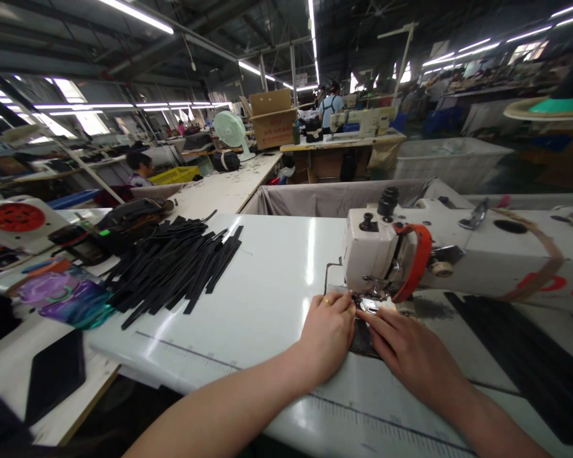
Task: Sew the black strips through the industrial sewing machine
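Note:
A white sewing machine [458, 254] stands on the white table [267, 286], its needle area at the left end. A dark strip of material [361, 340] lies under the presser foot. My left hand [327, 334] rests on the strip's left side, fingers curled and pressed down, a ring on one finger. My right hand [405, 353] lies flat on the strip's right side, fingers stretched toward the needle. Both hands press the strip to the table just in front of the needle.
A pile of black strips [176, 267] lies at the table's left. Bags and coloured items [67, 299] sit further left. More dark material [520, 350] lies behind the machine. A fabric-lined bin [334, 197], a fan [232, 130], boxes and other workers are farther back.

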`<state>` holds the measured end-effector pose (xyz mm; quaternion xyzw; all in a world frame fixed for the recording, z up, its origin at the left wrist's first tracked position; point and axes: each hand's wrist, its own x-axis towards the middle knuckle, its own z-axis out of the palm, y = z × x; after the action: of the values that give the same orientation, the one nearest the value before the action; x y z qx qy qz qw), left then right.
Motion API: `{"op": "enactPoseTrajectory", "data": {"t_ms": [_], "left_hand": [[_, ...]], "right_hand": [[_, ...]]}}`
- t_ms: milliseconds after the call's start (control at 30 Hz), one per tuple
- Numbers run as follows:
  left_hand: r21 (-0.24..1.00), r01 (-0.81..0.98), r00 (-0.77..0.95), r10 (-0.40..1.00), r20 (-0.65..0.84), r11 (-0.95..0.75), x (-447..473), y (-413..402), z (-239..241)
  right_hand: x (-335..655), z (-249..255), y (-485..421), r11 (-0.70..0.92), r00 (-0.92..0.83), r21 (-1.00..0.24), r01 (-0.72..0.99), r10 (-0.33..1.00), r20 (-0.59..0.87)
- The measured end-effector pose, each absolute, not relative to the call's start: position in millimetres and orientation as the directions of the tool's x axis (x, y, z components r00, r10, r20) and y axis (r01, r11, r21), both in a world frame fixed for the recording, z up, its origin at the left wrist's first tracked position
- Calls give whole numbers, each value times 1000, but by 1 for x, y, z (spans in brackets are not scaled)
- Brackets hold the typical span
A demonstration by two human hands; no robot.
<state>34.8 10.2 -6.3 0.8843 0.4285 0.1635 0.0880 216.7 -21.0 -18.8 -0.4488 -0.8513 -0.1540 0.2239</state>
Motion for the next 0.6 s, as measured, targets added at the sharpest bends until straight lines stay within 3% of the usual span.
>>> {"op": "enactPoseTrajectory", "data": {"t_ms": [133,467,600], "left_hand": [[271,742,572,790,220,-613,37,10,-9],[237,730,609,767,203,-642,38,14,-7],[284,687,615,743,263,-669,34,16,-7]], "right_hand": [[218,-21,-21,556,-488,12,831,718,496],[218,-22,-22,550,-492,24,835,726,480],[219,-21,-22,553,-477,-14,833,731,488]]}}
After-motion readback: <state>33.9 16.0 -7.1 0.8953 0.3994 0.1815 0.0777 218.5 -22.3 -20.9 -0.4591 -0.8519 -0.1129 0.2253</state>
